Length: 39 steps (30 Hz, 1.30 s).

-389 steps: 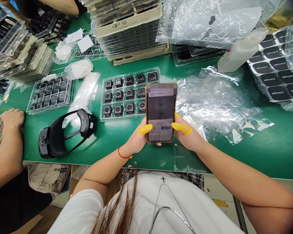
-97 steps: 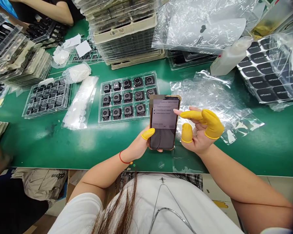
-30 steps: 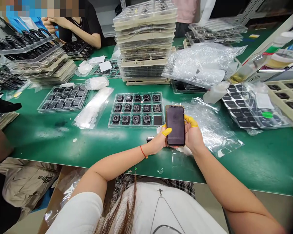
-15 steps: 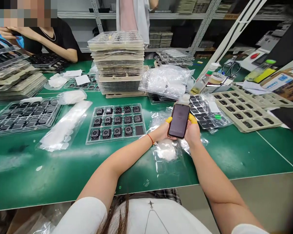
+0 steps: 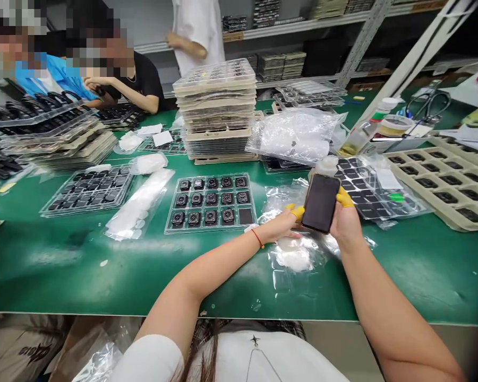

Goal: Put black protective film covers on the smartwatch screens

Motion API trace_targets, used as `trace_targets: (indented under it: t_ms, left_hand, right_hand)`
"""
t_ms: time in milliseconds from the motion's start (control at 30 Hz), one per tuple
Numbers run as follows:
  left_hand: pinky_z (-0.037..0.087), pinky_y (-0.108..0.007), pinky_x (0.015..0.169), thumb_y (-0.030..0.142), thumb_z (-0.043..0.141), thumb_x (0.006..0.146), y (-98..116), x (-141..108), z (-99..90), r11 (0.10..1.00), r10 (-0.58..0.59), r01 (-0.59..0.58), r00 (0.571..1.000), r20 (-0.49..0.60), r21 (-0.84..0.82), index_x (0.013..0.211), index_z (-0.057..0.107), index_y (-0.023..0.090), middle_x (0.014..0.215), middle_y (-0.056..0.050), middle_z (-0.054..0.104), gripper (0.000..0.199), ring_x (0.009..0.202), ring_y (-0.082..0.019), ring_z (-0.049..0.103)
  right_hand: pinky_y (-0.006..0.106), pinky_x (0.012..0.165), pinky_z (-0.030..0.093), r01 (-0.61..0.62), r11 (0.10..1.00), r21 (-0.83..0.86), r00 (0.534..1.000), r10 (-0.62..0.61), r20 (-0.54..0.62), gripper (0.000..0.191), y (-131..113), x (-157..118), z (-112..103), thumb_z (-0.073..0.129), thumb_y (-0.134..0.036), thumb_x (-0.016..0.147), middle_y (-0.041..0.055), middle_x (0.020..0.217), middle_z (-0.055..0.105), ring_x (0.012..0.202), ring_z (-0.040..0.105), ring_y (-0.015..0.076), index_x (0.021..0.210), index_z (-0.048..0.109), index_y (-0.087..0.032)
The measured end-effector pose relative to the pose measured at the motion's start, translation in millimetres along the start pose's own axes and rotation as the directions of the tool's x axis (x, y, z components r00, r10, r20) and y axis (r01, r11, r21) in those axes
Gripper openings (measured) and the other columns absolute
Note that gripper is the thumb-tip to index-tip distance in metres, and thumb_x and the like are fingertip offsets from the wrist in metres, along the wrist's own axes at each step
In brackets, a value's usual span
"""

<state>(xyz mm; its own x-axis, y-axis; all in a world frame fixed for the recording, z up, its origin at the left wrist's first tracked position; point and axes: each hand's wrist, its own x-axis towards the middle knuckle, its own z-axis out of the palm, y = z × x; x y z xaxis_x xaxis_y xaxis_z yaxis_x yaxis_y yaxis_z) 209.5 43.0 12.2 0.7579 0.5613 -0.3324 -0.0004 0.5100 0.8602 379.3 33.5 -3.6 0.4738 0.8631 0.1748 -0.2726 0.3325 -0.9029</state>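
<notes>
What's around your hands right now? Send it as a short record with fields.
right hand: grips the right edge of a black-screened smartphone
left hand: fingers at the phone's lower left edge; contact unclear
finger covers: yellow rubber finger cots on both hands
under hands: crumpled clear plastic bag with white contents
left of hands: clear plastic tray of square black modules
surface: green bench top

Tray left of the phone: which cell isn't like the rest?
The bottom-right cell of the clear tray: flat dark square; every other cell holds a black watch body with a round centre.
</notes>
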Motion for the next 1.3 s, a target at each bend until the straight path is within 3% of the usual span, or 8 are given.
trace_targets:
  t_ms: [100,333,533,667,767,867,1000,1300]
  left_hand:
    - [0.053,-0.031,0.082,0.046,0.045,0.091,3.3,6.8,-1.4,1.0,-0.016,0.017,0.999,-0.051,0.021,0.133,0.04,0.028,0.127,-0.01,0.061,0.046,0.093,-0.016,0.063]
    - [0.052,-0.029,0.07,0.06,0.023,0.094,6.9,39.2,2.6,0.992,-0.124,0.123,0.992,0.029,0.018,0.138,0.041,0.022,0.11,-0.012,0.069,0.061,0.073,-0.015,0.064]
    - [0.053,-0.026,0.073,0.063,0.026,0.094,10.9,25.2,-2.1,0.994,-0.112,0.111,0.992,0.064,0.018,0.131,0.051,0.022,0.117,-0.011,0.068,0.061,0.081,-0.015,0.066]
    - [0.055,-0.029,0.073,0.06,0.032,0.095,16.3,-1.9,-14.5,0.996,-0.085,0.088,0.987,0.137,-0.02,0.13,0.053,0.021,0.12,-0.014,0.068,0.057,0.085,-0.017,0.068]
    - [0.057,-0.035,0.075,0.051,0.046,0.093,20.6,-26.8,-23.3,0.995,-0.082,0.089,0.986,0.143,-0.044,0.134,0.051,0.02,0.123,-0.016,0.066,0.051,0.092,-0.023,0.07]
    - [0.058,-0.039,0.074,0.044,0.05,0.093,25.6,-46.0,-27.3,0.994,-0.094,0.1,0.987,0.129,-0.044,0.137,0.048,0.022,0.127,-0.016,0.064,0.049,0.094,-0.025,0.07]
    - [0.058,-0.038,0.075,0.037,0.053,0.093,28.7,-53.9,-28.5,0.995,-0.095,0.095,0.988,0.124,0.01,0.141,0.044,0.027,0.132,-0.015,0.062,0.05,0.097,-0.025,0.069]
    - [0.058,-0.038,0.077,0.026,0.061,0.088,21.3,-44.7,-30.2,0.995,-0.103,0.102,0.985,0.135,0.017,0.142,0.045,0.029,0.134,-0.013,0.06,0.056,0.095,-0.022,0.068]
  right_hand:
    - [0.037,0.095,0.053,0.039,0.999,-0.001,0.995,-0.039,-0.088,0.039,5.7,-1.8,4.9,0.059,-0.029,0.072,0.001,0.116,0.068,0.105,0.064,0.0203,0.11,0.066,-0.026]
    - [0.037,0.093,0.053,0.013,1.0,-0.024,0.991,-0.016,-0.13,0.053,6.7,-7.0,10.5,0.059,-0.029,0.068,0.0016,0.122,0.066,0.102,0.063,0.0202,0.122,0.061,-0.026]
    - [0.038,0.089,0.055,-0.012,0.998,-0.056,0.995,0.007,-0.099,0.056,0.8,-12.6,13.1,0.056,-0.028,0.07,0.001,0.125,0.065,0.103,0.064,0.0209,0.126,0.059,-0.029]
    - [0.038,0.095,0.053,-0.105,0.992,-0.062,0.991,0.11,0.078,0.059,-11.8,-24.8,21.2,0.057,-0.024,0.066,0.0012,0.123,0.066,0.111,0.062,0.0227,0.125,0.059,-0.027]
    - [0.04,0.097,0.053,-0.203,0.974,-0.103,0.935,0.224,0.274,0.061,-23.9,-36.0,27.3,0.059,-0.023,0.068,0.0008,0.125,0.066,0.117,0.059,0.0245,0.129,0.057,-0.028]
    - [0.041,0.102,0.05,-0.202,0.973,-0.111,0.896,0.229,0.381,0.062,-31.2,-44.9,32.0,0.062,-0.023,0.07,0.0,0.128,0.064,0.121,0.057,0.0248,0.131,0.055,-0.029]
    - [0.042,0.11,0.044,-0.155,0.986,-0.052,0.894,0.163,0.418,0.053,-32.5,-49.1,33.7,0.061,-0.024,0.075,-0.002,0.135,0.06,0.128,0.052,0.0241,0.127,0.058,-0.03]
    - [0.043,0.111,0.043,-0.175,0.98,-0.093,0.896,0.197,0.397,0.048,-30.6,-45.1,30.9,0.06,-0.026,0.077,-0.0022,0.131,0.063,0.126,0.053,0.0253,0.125,0.06,-0.028]
